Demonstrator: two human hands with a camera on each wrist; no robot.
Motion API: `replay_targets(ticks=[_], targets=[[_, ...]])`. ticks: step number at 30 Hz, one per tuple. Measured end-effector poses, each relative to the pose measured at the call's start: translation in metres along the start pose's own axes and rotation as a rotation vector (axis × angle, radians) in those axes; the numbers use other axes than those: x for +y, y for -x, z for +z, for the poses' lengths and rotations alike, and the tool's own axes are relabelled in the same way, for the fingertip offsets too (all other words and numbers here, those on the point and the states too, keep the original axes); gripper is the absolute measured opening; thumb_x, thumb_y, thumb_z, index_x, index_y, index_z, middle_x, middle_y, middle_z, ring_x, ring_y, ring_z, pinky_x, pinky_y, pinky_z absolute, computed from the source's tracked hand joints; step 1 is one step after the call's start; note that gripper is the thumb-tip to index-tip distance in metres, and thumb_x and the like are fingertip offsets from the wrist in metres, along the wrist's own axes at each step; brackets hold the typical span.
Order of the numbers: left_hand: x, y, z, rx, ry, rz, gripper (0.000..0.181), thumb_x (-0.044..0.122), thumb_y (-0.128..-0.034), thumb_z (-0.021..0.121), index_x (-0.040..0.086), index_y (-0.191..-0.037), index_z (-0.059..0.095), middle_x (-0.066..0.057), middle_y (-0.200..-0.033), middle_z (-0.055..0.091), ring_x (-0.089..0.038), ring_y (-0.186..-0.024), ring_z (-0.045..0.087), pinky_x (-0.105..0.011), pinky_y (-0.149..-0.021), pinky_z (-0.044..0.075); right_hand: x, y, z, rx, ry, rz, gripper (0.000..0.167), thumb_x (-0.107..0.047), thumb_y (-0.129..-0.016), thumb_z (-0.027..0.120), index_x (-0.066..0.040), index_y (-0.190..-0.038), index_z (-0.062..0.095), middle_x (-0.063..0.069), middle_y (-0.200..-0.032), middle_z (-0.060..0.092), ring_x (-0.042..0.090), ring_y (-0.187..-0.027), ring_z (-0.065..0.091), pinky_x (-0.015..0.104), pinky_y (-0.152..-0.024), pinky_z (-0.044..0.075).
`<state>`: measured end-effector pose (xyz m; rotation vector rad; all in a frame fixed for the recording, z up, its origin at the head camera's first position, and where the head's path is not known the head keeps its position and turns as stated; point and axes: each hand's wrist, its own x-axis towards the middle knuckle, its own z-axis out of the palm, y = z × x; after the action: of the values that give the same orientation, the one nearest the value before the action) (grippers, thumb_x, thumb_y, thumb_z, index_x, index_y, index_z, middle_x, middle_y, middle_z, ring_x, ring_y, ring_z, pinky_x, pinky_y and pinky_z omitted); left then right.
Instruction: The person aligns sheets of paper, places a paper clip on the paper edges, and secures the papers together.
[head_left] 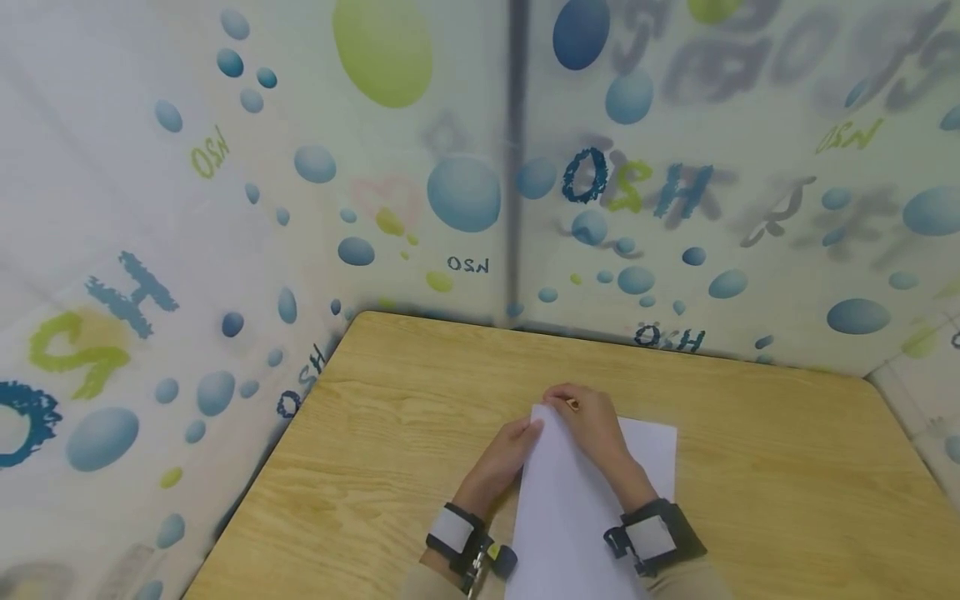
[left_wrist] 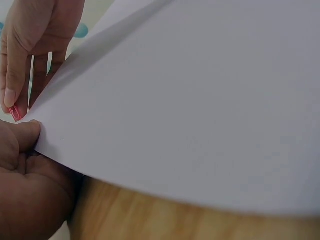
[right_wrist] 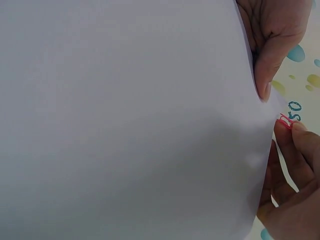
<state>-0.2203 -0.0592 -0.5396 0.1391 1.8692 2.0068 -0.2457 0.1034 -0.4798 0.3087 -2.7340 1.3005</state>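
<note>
White paper [head_left: 562, 508] is held up at its far corner, above the wooden table. My left hand [head_left: 504, 457] grips the left edge near that corner, its thumb lying on the paper's face in the right wrist view. Between thumb and fingertip my right hand [head_left: 596, 425] pinches a small red paper clip [right_wrist: 286, 120]. The clip is right at the paper's corner; whether it grips the paper I cannot tell. In the left wrist view, my left hand [left_wrist: 35, 175] is just below the clip [left_wrist: 16, 113], and my right hand [left_wrist: 42, 30] comes from above.
The wooden table [head_left: 360, 467] stretches out on both sides of the paper. Patterned wall sheets [head_left: 465, 100] with blue and green dots stand behind the table and to its left. A strapped wrist camera sits on each of my wrists.
</note>
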Motion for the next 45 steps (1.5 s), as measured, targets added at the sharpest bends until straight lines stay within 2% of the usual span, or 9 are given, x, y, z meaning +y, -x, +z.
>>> replay_targets(ticks=[16,29,45], targets=[[-0.0004,0.0008,-0.0006,-0.017,-0.016,-0.007,0.038,0.04,-0.1043,0.039,0.024,-0.133,0.058,-0.003,-0.108,0.068,-0.02,-0.098,0.063,-0.035,-0.082,0.049,-0.0011,-0.0012,0.0039,-0.009,0.0,0.006,0.01,-0.015,-0.094,0.066,-0.014,-0.099,0.074,0.002,-0.101,0.071,0.022,-0.099,0.065,0.041,-0.083,0.052],[-0.0021,0.0001,0.0001,-0.011,-0.001,0.015,0.037,0.036,-0.1052,0.039,0.021,-0.132,0.059,-0.004,-0.107,0.067,-0.019,-0.095,0.063,-0.034,-0.079,0.049,-0.0025,-0.0036,0.0083,-0.004,-0.017,0.022,0.012,-0.014,-0.094,0.065,-0.011,-0.101,0.074,0.001,-0.097,0.071,0.018,-0.092,0.065,0.038,-0.079,0.053],[-0.0047,-0.0003,-0.0007,-0.022,0.011,0.018,0.036,0.036,-0.105,0.039,0.023,-0.132,0.058,-0.004,-0.11,0.067,-0.021,-0.099,0.063,-0.035,-0.083,0.049,-0.0024,-0.001,0.0098,-0.019,0.002,0.021,0.014,-0.013,-0.094,0.066,-0.01,-0.104,0.074,0.004,-0.101,0.071,0.021,-0.097,0.066,0.038,-0.08,0.053]])
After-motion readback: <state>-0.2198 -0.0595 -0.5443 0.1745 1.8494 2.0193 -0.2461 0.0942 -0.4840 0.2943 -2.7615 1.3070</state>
